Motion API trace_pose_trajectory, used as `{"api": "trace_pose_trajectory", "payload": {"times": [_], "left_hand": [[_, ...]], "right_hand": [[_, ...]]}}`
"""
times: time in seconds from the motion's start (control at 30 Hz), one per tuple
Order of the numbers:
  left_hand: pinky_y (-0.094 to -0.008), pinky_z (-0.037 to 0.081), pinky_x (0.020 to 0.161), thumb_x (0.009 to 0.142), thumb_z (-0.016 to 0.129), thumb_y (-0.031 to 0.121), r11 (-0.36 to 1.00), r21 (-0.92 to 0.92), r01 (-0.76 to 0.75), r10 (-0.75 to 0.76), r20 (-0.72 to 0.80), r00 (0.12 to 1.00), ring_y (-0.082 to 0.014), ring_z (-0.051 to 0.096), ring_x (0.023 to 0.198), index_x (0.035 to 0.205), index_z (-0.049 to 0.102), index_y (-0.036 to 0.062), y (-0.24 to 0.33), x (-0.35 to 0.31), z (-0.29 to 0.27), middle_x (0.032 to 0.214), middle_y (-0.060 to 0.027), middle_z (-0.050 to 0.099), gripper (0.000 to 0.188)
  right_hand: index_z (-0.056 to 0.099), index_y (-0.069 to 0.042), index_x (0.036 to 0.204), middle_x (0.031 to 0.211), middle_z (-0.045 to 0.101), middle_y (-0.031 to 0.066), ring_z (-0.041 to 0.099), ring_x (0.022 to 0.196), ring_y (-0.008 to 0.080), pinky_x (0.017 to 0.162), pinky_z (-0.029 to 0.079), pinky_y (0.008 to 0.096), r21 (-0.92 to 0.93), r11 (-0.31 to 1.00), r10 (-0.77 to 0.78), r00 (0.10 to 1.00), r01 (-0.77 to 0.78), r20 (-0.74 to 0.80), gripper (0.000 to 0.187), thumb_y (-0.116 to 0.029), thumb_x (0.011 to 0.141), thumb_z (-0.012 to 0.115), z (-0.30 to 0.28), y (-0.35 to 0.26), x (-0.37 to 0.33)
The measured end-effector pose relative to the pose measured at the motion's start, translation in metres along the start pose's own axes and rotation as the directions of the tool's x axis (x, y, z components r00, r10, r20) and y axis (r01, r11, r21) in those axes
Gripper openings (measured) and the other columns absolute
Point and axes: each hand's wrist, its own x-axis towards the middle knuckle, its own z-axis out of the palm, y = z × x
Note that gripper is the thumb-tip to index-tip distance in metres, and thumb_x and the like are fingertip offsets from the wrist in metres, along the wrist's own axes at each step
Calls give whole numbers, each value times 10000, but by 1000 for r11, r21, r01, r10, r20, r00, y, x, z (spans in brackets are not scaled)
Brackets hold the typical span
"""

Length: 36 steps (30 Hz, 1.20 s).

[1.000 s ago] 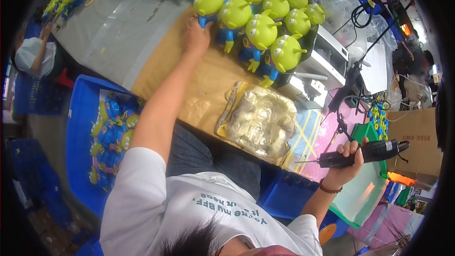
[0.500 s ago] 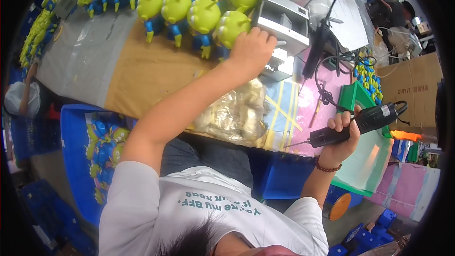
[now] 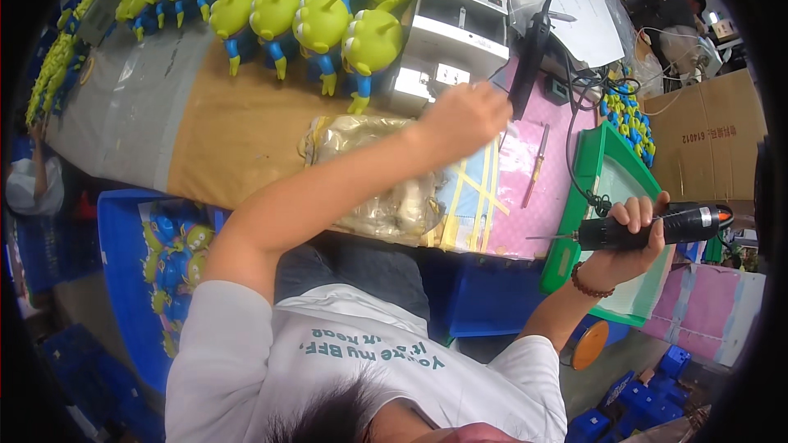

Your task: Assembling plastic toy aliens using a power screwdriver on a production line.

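My left hand [image 3: 466, 121] is closed, fingertips pinched, in front of a grey and white box-shaped device [image 3: 458, 29]. A small pale tip shows by its fingertips; what it is, I cannot make out. My right hand [image 3: 628, 242] is wrapped round a black electric screwdriver [image 3: 607, 232], whose thin bit points left over the edge of a green tray [image 3: 566, 261]. Beneath my left forearm lies a clear plastic-wrapped form [image 3: 402, 209] on the table. Green-headed, blue-bodied toy figures [image 3: 371, 41] stand in rows at the far side.
A second black corded tool [image 3: 532, 61] hangs beside the device. A thin screwdriver [image 3: 538, 166] lies on the pink mat [image 3: 519, 226]. Blue bins [image 3: 123, 279] hold more figures at the left. A cardboard box [image 3: 706, 148] stands at the right; another person is at the far left.
My left hand has moved right and nearer, away from the device front. My right hand has carried the electric screwdriver to the right, over the green tray. The whole view has shifted slightly.
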Motion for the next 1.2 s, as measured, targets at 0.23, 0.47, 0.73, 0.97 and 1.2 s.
{"api": "trace_pose_trajectory", "payload": {"times": [0.23,0.47,0.73,0.97,1.2], "left_hand": [[-374,440,861,732,592,115,978,146,152,-129,-151,980,-229,507,1035,1016,636,62,-30,-7,-2,1056,-38,567,293],[-429,421,959,692,665,22,933,76,351,-342,-103,934,-304,518,1127,1027,703,105,-3,-136,-124,1147,-83,606,346],[-421,426,925,787,651,49,247,342,907,-928,-185,322,-344,553,1054,1082,663,67,17,-424,-269,1096,-145,614,296],[-433,452,893,777,651,72,192,426,884,-979,16,204,-350,521,1097,1113,636,83,39,-502,-256,1165,-148,569,336],[-452,420,966,748,647,107,589,353,726,-763,539,357,-369,512,1117,1136,601,56,20,-539,-196,1164,-157,563,394]], "right_hand": [[363,-15,1342,842,455,70,450,713,137,680,429,311,34,994,103,994,-102,-23,463,-97,915,520,11,30,-5],[368,-21,1338,841,446,61,442,719,132,693,429,306,-4,984,176,984,-176,10,462,-106,913,527,16,52,-11],[380,6,1323,858,420,60,411,718,134,697,399,298,-28,942,335,939,-333,84,436,-86,921,522,39,84,-7],[384,19,1316,864,401,57,403,708,131,680,375,299,-110,923,378,923,-369,73,442,-81,915,540,80,103,-12],[378,9,1320,858,391,53,398,714,130,682,370,299,-149,905,408,912,-397,49,434,-66,921,529,87,97,-16]]}}
